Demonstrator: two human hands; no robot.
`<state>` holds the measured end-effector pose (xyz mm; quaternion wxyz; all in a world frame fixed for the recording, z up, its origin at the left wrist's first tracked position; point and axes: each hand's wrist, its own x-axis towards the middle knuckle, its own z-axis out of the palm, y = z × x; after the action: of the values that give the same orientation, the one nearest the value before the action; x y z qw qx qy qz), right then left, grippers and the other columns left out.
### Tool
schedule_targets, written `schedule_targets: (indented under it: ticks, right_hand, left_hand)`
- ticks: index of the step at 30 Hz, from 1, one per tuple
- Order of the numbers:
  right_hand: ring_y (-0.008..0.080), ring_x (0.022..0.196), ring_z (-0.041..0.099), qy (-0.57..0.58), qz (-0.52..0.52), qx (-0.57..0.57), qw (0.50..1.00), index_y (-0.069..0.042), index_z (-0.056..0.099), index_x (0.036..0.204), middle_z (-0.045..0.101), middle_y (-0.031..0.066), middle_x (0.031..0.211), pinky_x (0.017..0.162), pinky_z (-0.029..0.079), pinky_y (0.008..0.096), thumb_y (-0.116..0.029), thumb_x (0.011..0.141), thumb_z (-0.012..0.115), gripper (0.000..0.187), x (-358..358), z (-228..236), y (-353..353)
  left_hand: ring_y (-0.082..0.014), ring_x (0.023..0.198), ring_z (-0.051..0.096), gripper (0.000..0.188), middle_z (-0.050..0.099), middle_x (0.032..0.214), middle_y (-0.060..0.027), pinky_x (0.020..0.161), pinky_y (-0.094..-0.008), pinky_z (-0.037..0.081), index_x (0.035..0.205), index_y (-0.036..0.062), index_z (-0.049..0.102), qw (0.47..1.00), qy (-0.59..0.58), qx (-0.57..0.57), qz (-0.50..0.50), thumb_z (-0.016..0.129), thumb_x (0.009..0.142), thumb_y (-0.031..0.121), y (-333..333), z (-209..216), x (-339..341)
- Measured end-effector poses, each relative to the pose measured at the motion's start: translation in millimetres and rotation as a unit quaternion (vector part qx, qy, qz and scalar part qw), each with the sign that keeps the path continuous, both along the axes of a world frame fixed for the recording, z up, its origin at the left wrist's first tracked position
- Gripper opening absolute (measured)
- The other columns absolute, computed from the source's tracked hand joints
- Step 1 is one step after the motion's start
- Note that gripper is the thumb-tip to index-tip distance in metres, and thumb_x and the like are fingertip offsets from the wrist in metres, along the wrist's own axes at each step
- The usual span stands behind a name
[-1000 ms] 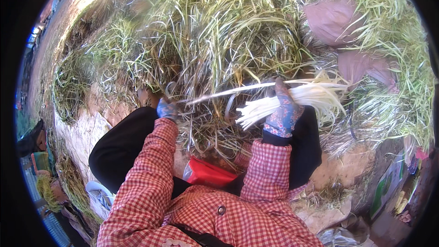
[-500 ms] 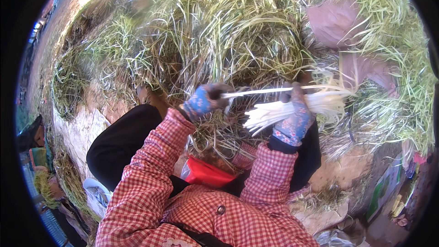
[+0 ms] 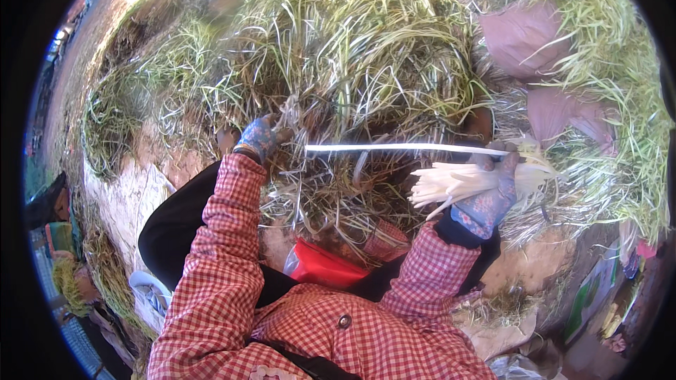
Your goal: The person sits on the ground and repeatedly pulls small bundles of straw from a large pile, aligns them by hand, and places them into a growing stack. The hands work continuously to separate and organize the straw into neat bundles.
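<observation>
My right hand (image 3: 493, 193), in a blue flowered glove with dark fingers, is closed around a bundle of pale chive-like stalks (image 3: 451, 186). Their cut white ends point left. Between its thumb and fingers it also pinches one single long white stalk (image 3: 394, 147), which reaches leftward past the bundle, its left end free. Off to the left, my left hand (image 3: 262, 138), gloved alike, is closed at the fingertips on what look like withered leaf scraps (image 3: 290, 108). A wide heap of green and yellowing stalks (image 3: 366, 49) lies just beyond both hands.
More yellow-green leaves (image 3: 612, 42) spread along the right, beside mauve cloth or sheeting (image 3: 524, 39). A red plastic bag (image 3: 324, 264) lies between my dark-trousered legs (image 3: 176, 229). Clear plastic (image 3: 524, 362) sits at the lower right.
My left hand has let go of the single stalk's end and moved left to the heap's near edge. My right hand has shifted right with the bundle and that stalk.
</observation>
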<state>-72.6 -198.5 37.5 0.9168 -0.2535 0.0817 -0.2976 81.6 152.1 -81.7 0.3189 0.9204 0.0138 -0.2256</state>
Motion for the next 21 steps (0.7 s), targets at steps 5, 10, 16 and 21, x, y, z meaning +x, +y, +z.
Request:
schedule_targets:
  ticks: [5,10,16,21]
  right_hand:
    - [0.0099,0.066,0.046,0.066,-0.005,-0.032,0.997,-0.005,0.054,0.103,0.057,0.0061,0.091,0.058,0.042,0.0216,-0.019,0.089,0.06,0.021,15.4,-3.2,15.2]
    - [0.011,0.065,0.047,0.113,0.031,0.015,0.993,-0.005,0.052,0.1,0.056,0.0043,0.085,0.054,0.048,0.0242,-0.02,0.089,0.059,0.019,23.9,-6.8,23.5]
    - [0.0212,0.089,0.058,0.123,0.08,-0.068,0.987,-0.005,0.049,0.106,0.062,0.0143,0.103,0.063,0.052,0.0268,-0.008,0.081,0.066,0.03,51.0,-50.4,50.8]
    - [0.0317,0.102,0.058,0.109,0.076,-0.076,0.988,0.002,0.038,0.122,0.056,0.0237,0.112,0.086,0.052,0.0397,-0.001,0.078,0.067,0.052,48.1,-64.3,53.3]
  left_hand:
    - [-0.022,0.105,0.058,0.06,0.061,0.115,-0.0141,0.091,-0.0339,0.047,0.129,0.001,0.047,0.879,-0.163,-0.371,-0.25,0.073,0.076,0.011,-77.9,55.2,-47.7]
    - [-0.0211,0.098,0.061,0.04,0.066,0.1,-0.0097,0.092,-0.0375,0.046,0.11,0.0031,0.061,0.643,0.233,-0.729,-0.021,0.074,0.074,0.014,-101.0,28.7,-107.1]
    - [-0.011,0.078,0.057,0.018,0.061,0.083,-0.0025,0.068,-0.0282,0.047,0.1,0.0075,0.067,0.761,0.057,-0.618,0.189,0.065,0.083,0.006,-135.8,45.2,-97.1]
    - [-0.0258,0.091,0.056,0.026,0.054,0.097,-0.0128,0.08,-0.0341,0.046,0.107,0.0016,0.064,0.874,-0.276,-0.368,-0.16,0.061,0.081,0.002,-168.9,74.0,-96.4]
